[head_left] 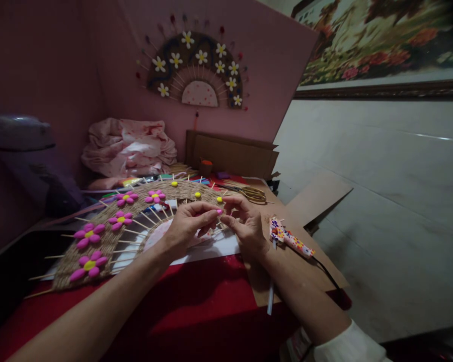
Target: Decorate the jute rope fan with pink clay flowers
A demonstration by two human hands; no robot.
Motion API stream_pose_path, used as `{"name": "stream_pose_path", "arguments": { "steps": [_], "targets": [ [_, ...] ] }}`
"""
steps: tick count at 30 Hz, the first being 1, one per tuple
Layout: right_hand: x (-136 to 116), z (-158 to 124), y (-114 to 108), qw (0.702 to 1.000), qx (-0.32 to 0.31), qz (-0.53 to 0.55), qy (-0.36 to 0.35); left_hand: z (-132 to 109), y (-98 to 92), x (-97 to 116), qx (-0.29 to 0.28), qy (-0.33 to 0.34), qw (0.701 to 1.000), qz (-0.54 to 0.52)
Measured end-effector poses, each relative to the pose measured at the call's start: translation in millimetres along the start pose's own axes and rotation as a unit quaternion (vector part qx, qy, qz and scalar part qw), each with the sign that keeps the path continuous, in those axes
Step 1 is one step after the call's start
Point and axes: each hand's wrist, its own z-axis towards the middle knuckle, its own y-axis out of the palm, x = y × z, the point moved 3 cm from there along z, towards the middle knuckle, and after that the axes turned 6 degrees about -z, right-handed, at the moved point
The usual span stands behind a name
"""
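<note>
Pink panelling [264,70] rises behind the work in the head view, meeting a pale tiled wall [381,166] where a framed picture [377,55] hangs. On the panelling is a dark fan-shaped decoration [207,42] with 10 white flowers. Below it sit a heap of pale pink cloth [132,146] and some upright cardboard [230,153].

Red cloth [207,286] covers the near part of the table. Across it, partly over a white sheet [206,251], lies a woven twine arch [66,264] with thin sticks poking out along its edges. 5 pink flowers [89,235] with yellow centres run along its left side, and 3 bare yellow discs [198,195] follow towards the right.

Above the arch's right half, the left hand [191,221] pinches a small pink piece [219,212] between thumb and fingertips. Just beside that piece is the right hand [249,231], its thumb and forefinger narrowly set; I cannot tell whether they touch it. Gold-handled scissors [254,194] lie beyond, and a flower-patterned glue gun [290,239] rests to the right on brown board [260,284].
</note>
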Motion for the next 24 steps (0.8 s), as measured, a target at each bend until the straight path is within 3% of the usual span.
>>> {"name": "stream_pose_path", "arguments": {
  "steps": [14, 18, 20, 24],
  "targets": [
    [3, 1, 0, 1.0, 0.008, 0.022, 0.02, 1, -0.8, -1, 0.01, 0.021, 0.999, 0.028],
    [3, 1, 0, 0.999, 0.006, 0.031, 0.039, -1, -3.3, 2, 0.061, 0.109, 0.988, 0.086],
    [3, 0, 1, 0.998, 0.004, 0.037, 0.052, -4, -1.9, 4, 0.06, 0.203, 0.962, 0.171],
    [3, -2, 6, 0.998, -0.019, 0.035, 0.057, -12, 5.8, 3, 0.005, 0.376, 0.854, 0.358]
  ]
}}
